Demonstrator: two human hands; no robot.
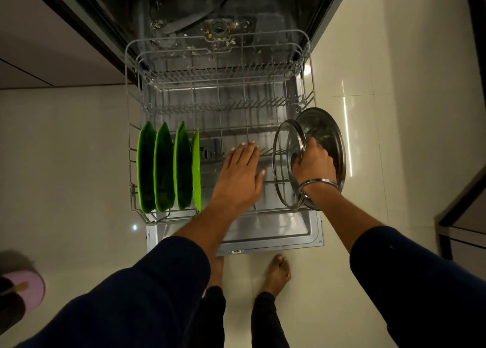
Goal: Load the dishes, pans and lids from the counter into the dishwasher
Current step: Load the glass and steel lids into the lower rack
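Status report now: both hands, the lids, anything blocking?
Left hand open, flat over rack. Right hand grips glass lid, steel lid behind it. Green plates far left, nothing blocking.

Four green plates (168,167) stand on edge in a row at the left end of the pulled-out grey wire dishwasher rack (128,127). At the right end, a glass lid (285,169) with a metal rim stands upright, just beside a round steel lid (331,134) tilted against the rack's right side.
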